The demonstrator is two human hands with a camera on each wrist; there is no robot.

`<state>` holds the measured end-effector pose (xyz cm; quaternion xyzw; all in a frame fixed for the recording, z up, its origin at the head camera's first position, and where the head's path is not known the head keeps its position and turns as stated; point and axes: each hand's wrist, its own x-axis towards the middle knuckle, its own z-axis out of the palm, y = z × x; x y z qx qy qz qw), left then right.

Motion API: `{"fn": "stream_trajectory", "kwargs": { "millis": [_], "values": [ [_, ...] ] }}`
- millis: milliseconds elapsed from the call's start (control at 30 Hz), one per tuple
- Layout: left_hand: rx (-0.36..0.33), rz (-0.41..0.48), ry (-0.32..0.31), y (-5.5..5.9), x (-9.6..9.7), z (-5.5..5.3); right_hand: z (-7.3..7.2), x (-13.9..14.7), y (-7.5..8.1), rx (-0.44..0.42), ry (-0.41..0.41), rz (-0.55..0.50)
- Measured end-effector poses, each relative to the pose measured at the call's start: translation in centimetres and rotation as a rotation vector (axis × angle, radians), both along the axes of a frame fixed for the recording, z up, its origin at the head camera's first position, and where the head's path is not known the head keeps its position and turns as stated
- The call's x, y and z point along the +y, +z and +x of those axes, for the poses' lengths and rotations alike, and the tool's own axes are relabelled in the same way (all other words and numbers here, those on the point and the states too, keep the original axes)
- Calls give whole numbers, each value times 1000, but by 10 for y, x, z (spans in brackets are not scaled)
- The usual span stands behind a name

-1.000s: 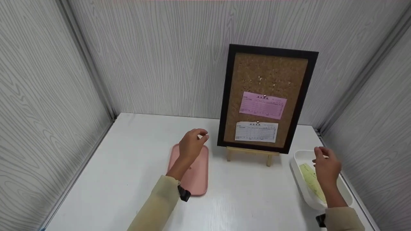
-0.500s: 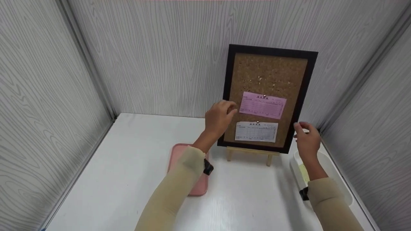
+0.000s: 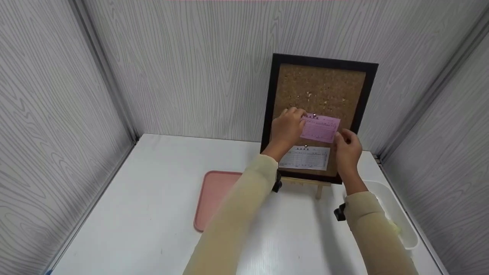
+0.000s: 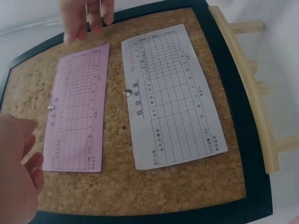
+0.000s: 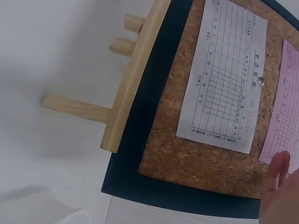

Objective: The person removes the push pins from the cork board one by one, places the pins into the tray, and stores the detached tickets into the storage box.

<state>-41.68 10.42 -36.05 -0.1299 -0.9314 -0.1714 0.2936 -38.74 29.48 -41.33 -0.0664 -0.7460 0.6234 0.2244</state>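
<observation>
A pink printed slip (image 3: 321, 129) hangs by a silver pushpin (image 4: 51, 108) on the black-framed corkboard (image 3: 321, 82). My left hand (image 3: 287, 129) is at the slip's left end, covering part of it in the head view, its fingers loosely bent. At the right end is my right hand (image 3: 348, 151), thumb and fingers close to the slip's edge; whether they touch it cannot be told. Neither hand shows a grip on the paper. Below, a white printed slip (image 3: 308, 158) is fixed with another pushpin (image 4: 127, 93).
The board leans on a small wooden easel (image 4: 247, 88) on the white table (image 3: 153, 198). A pink tray (image 3: 216, 191) lies to the left, partly behind my left sleeve. At the right stands a white bin (image 3: 408, 229) with something yellow-green inside, mostly hidden by my right arm.
Both hands have moved up to the corkboard, the left from above the pink tray, the right from above the white bin. They now flank the pink slip.
</observation>
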Motion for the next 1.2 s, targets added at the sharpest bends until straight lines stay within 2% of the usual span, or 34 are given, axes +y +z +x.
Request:
{"fn": "stream_trajectory", "kwargs": {
  "millis": [233, 367, 567, 800, 933, 1067, 1200],
  "values": [
    [-28, -40, 20, 4, 13, -12, -7, -11, 6, 7, -8, -74],
    [-46, -42, 18, 1, 18, -16, -9, -14, 5, -6, -6, -99],
    [-77, -9, 18, -5, 21, -21, -14, -16, 5, -28, 7, -76],
    [-79, -18, 18, -1, 26, -22, -19, -15, 11, -26, 27, -68],
    [-81, -13, 20, 2, 29, -21, -20, -15, 14, 13, 42, 0],
    [-83, -18, 24, 4, 32, -21, -24, -15, 17, 40, 39, 169],
    [-86, -32, 29, 4, 34, -21, -29, -13, 20, 18, -9, 332]
  ]
}}
